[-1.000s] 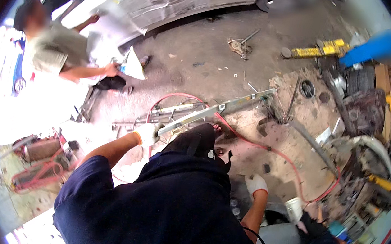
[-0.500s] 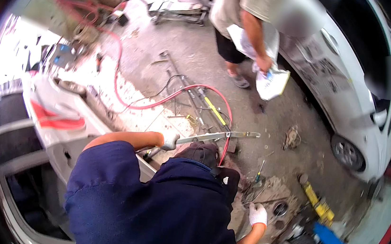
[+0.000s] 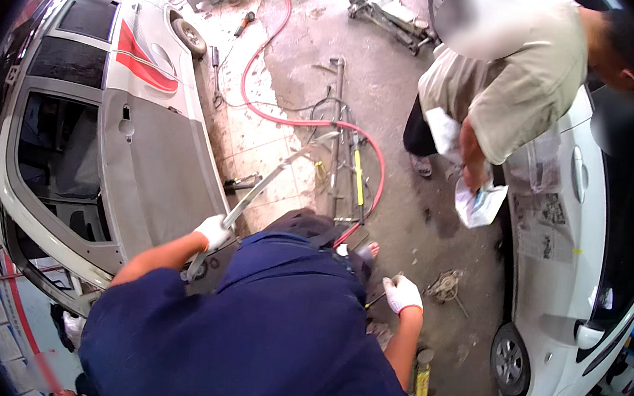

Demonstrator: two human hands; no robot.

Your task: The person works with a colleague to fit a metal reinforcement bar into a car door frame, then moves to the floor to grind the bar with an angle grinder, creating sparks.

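My left hand (image 3: 213,232), in a white glove, is closed around a long, pale, curved strip (image 3: 263,184). The strip slants from beside the car door up over the floor, its far end above the metal bars. On the right, my gloved right hand (image 3: 403,294) is half curled at about waist height. A thin dark thing (image 3: 376,301) shows by its fingers, too small to name. My navy shirt hides the ground beneath me.
A grey and white car (image 3: 157,173) stands close on the left. A red hose (image 3: 302,123) loops across metal bars (image 3: 336,161). A person in a beige shirt (image 3: 529,89) holds a white bag (image 3: 478,206) beside a white car (image 3: 570,286). A yellow jack (image 3: 422,379) lies to the right.
My left hand and the strip have moved left and down, and the strip now slants more steeply. My right hand has come up from low over the floor. The other person leans toward the white car.
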